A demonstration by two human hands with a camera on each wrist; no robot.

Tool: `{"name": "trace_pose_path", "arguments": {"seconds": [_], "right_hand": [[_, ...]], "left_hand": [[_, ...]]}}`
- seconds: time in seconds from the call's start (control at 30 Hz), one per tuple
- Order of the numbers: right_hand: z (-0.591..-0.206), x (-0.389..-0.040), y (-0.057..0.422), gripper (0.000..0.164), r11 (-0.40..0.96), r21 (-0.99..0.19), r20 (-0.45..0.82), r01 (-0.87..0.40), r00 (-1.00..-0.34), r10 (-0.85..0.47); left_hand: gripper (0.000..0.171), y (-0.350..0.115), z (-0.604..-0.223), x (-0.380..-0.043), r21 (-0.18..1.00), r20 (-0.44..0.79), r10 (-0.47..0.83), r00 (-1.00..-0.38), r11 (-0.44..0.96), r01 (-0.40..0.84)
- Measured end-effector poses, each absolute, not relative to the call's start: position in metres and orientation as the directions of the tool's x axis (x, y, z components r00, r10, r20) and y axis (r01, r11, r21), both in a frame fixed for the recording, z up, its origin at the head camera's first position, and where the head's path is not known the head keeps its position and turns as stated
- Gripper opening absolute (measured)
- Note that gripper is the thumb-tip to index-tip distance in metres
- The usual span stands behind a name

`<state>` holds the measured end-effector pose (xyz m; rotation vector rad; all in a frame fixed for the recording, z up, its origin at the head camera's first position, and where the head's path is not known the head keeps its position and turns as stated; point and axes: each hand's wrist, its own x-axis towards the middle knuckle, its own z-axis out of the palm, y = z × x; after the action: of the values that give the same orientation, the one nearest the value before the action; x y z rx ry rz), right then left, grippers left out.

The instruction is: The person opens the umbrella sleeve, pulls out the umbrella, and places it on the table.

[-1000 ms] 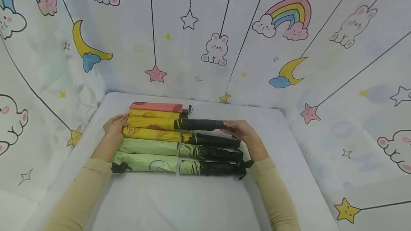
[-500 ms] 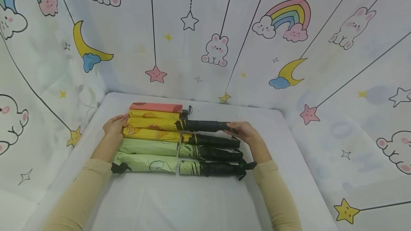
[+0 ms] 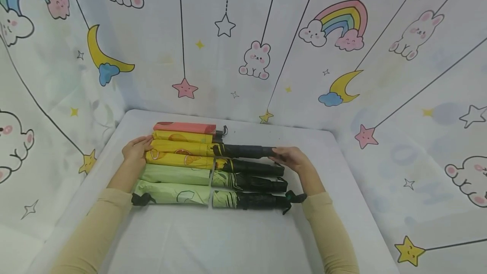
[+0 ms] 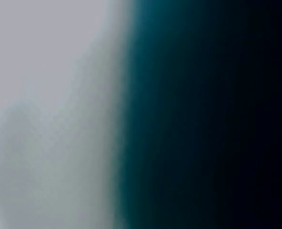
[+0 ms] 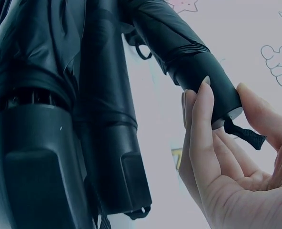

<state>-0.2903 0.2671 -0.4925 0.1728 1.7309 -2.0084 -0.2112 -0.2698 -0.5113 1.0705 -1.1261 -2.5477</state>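
Note:
Folded umbrellas and their sleeves lie in rows across the table. My left hand [image 3: 134, 151] holds the left end of an orange-print yellow sleeve [image 3: 163, 147]. From that sleeve's right end a black folded umbrella [image 3: 243, 151] sticks out. My right hand [image 3: 293, 157] pinches its handle end between thumb and fingers. In the right wrist view the round black handle [image 5: 205, 78] shows a short strap [image 5: 246, 133] hanging from its end. The left wrist view is dark and blurred, so the left fingers show only in the head view.
Behind lie a red umbrella [image 3: 186, 127] and a yellow one [image 3: 182, 136]. Nearer are another yellow sleeve [image 3: 182, 160] with a black umbrella [image 3: 255, 167] at its right, and two green sleeves [image 3: 173, 193] beside black umbrellas [image 3: 262, 201]. Patterned cloth walls [image 3: 228, 62] surround the white table [image 3: 213, 240].
My right hand has moved a little to the right with the umbrella handle, and the umbrella has slid farther out of the yellow sleeve. My left hand has stayed in place.

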Motion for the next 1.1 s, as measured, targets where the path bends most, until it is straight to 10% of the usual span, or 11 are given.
{"name": "trace_pose_path", "arguments": {"seconds": [0.83, 1.1], "right_hand": [[-0.509, -0.293, 0.287, 0.006, 0.004, -0.897, -0.431, 0.442, -0.873, -0.229], [-0.516, -0.295, 0.291, 0.054, 0.302, -0.868, -0.458, 0.394, -0.871, -0.178]], "left_hand": [[0.057, -0.278, -0.51, -0.21, 0.699, -0.564, -0.38, -0.733, -0.692, -0.179], [0.069, -0.278, -0.511, -0.212, 0.682, -0.573, -0.328, -0.751, -0.699, -0.216]]}}
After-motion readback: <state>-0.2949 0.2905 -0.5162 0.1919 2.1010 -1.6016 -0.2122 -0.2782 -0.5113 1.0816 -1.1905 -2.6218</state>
